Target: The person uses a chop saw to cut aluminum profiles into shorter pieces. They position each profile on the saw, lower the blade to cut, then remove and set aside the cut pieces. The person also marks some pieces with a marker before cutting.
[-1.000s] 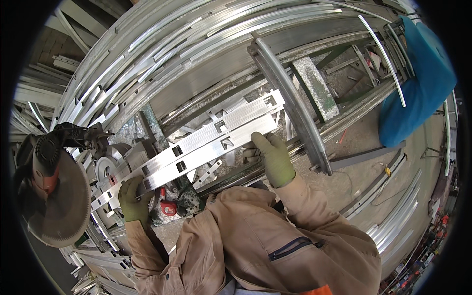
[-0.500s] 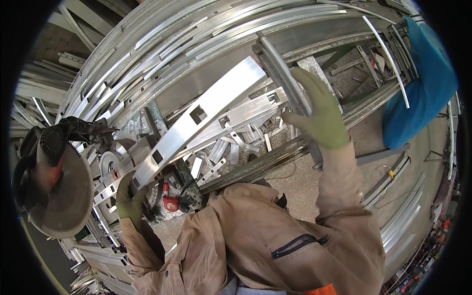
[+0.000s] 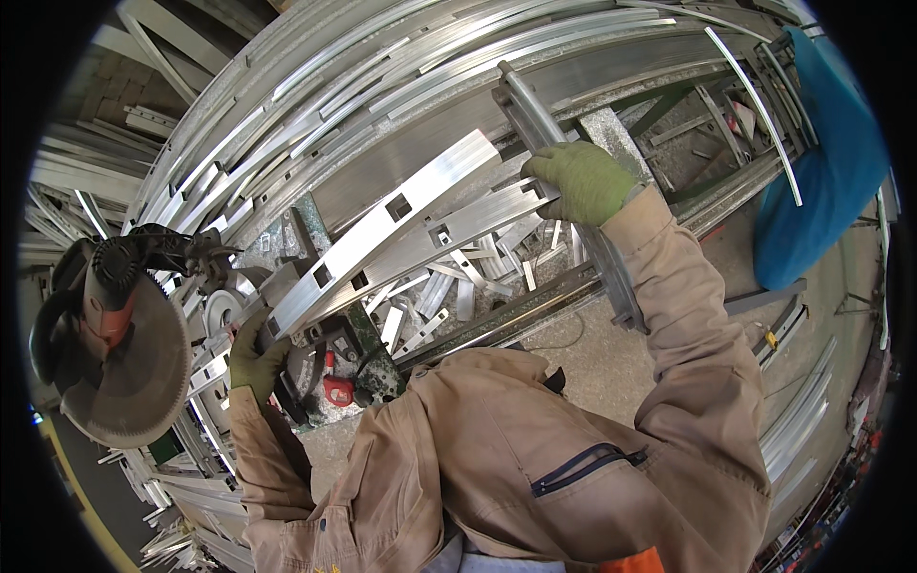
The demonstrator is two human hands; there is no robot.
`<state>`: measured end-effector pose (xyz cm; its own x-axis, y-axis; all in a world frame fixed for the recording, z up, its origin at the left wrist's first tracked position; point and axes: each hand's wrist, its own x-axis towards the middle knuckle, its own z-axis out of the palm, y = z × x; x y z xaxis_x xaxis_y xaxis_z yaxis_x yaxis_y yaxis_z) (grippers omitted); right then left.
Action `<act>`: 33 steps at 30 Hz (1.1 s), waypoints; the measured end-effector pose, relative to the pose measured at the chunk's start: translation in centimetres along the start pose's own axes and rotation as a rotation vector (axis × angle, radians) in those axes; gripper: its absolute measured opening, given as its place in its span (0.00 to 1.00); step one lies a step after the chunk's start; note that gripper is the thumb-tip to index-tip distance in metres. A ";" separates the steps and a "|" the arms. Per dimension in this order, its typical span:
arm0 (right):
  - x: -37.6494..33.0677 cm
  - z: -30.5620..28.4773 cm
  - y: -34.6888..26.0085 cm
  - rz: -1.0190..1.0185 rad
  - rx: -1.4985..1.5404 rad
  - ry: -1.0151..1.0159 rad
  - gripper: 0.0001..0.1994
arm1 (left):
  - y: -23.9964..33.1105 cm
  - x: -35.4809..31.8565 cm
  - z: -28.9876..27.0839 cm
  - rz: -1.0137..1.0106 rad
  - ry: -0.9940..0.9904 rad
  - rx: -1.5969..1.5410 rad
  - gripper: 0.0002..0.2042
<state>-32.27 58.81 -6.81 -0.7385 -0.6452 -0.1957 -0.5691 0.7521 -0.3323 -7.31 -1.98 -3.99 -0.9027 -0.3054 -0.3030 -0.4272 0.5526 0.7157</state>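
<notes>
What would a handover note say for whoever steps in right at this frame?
Left hand, gloved: grips the lower end of the slotted aluminium profiles beside the chop saw.
Right hand, gloved: holds their upper end, by the leaning grey rail.
Profiles are lifted at a slant over the bench; short offcuts lie beneath.
Done: profiles picked up. Left: setting them down.

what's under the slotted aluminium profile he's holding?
Below the slotted aluminium profile, held by the left hand and right hand, lie short aluminium offcuts and a red clamp handle beside a green frame. What lies directly beneath the profile is covered.
</notes>
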 end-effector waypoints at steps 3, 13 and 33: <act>-0.1 0.0 0.0 0.004 -0.006 -0.014 0.29 | -0.5 0.4 -0.1 -0.013 -0.006 0.036 0.37; -0.4 1.1 1.7 -0.066 0.100 0.071 0.29 | -1.0 1.4 -0.5 -0.061 -0.048 0.061 0.37; 0.0 3.7 3.7 -0.156 0.278 0.197 0.33 | 0.4 3.1 0.5 -0.135 -0.138 0.155 0.37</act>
<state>-32.99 61.09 -11.49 -0.7213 -0.6908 0.0497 -0.5805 0.5639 -0.5873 -10.27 -2.33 -4.91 -0.8311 -0.2816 -0.4796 -0.5372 0.6293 0.5615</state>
